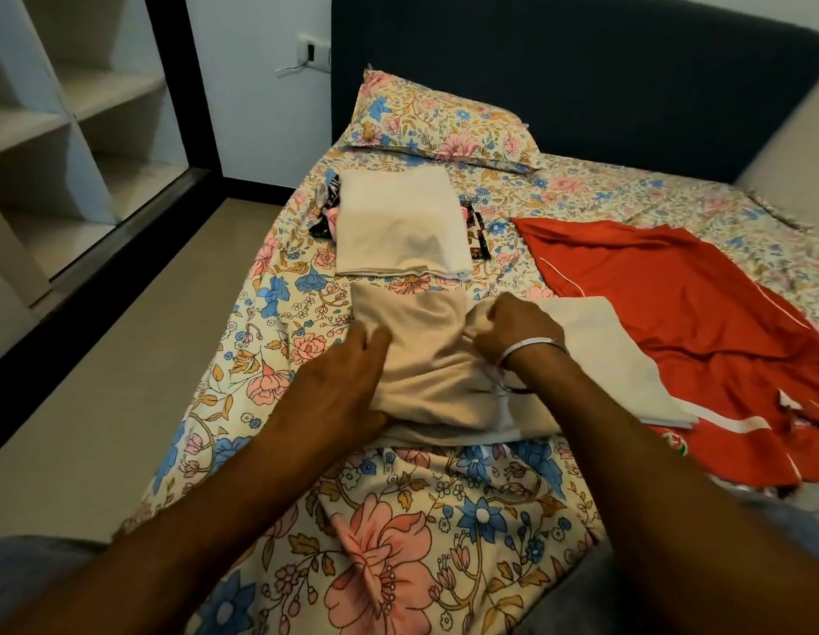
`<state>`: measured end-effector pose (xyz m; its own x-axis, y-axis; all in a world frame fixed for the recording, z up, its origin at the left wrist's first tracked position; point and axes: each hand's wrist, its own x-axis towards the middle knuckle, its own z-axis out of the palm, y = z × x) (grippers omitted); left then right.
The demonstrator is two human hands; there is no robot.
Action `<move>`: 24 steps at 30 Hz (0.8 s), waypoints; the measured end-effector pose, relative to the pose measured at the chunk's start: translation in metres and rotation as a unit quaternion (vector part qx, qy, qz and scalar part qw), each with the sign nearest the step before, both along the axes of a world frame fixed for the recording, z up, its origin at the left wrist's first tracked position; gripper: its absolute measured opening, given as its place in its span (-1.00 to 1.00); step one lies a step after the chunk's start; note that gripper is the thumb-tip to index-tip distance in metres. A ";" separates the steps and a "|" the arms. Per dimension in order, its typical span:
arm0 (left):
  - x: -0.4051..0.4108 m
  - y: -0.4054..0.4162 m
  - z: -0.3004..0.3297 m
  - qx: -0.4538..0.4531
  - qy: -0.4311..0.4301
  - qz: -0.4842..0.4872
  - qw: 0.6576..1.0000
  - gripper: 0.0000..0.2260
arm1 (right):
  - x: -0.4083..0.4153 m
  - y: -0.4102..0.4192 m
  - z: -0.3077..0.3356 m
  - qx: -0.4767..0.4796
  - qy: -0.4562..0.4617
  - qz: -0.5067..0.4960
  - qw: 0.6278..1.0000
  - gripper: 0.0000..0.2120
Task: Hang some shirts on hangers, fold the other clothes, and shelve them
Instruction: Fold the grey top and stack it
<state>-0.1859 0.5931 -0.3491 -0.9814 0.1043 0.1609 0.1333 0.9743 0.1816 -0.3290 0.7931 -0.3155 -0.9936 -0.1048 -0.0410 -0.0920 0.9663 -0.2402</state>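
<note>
A beige garment (pixel 426 359) lies half folded on the floral bed sheet (pixel 389 543) in front of me. My left hand (pixel 348 382) grips its left edge, fingers curled over the cloth. At its right side my right hand (pixel 513 330), with a bangle on the wrist, is closed in a fist on a bunch of the same cloth. A white folded cloth (pixel 618 359) lies just right of it, partly under my right wrist. Farther back sits a folded cream garment (pixel 398 226) on top of a dark patterned piece (pixel 478 236). A red garment (pixel 673 313) is spread out at the right.
A floral pillow (pixel 439 126) leans by the dark headboard (pixel 581 75). An open white wardrobe with shelves (pixel 77 107) stands at the left across a strip of beige floor (pixel 123 382). A wall socket (pixel 313 52) is beside the bed.
</note>
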 end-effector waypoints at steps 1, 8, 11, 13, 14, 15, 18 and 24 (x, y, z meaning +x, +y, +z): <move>0.002 0.000 0.000 -0.009 -0.009 0.026 1.000 -0.33 | 0.000 -0.008 -0.001 -0.029 0.048 0.038 0.998 -0.66; 0.006 0.011 -0.002 -0.031 -0.048 -0.050 0.997 -0.72 | -0.035 -0.084 -0.024 0.012 0.097 0.205 0.974 -0.44; 0.002 0.009 0.000 -0.064 -0.071 -0.058 0.994 -0.78 | -0.057 -0.105 -0.025 0.031 0.047 0.193 0.980 -0.68; 0.000 0.010 0.001 -0.083 -0.088 -0.053 0.991 -0.78 | -0.070 -0.111 -0.023 -0.043 -0.002 0.150 0.988 -0.72; 0.000 0.011 0.002 -0.091 -0.093 -0.053 0.990 -0.77 | -0.075 -0.111 -0.022 -0.097 -0.008 0.118 0.988 -0.72; -0.001 0.012 0.002 -0.095 -0.100 -0.055 0.989 -0.77 | -0.080 -0.111 -0.021 -0.130 -0.002 0.087 0.988 -0.72; -0.001 0.007 0.010 -0.019 -0.145 -0.054 0.988 -0.75 | -0.073 -0.103 -0.016 -0.088 0.092 0.088 0.988 -0.76; -0.025 -0.021 -0.011 0.224 0.002 0.153 0.963 -0.59 | -0.014 -0.061 -0.026 -0.070 0.184 0.122 0.973 -0.46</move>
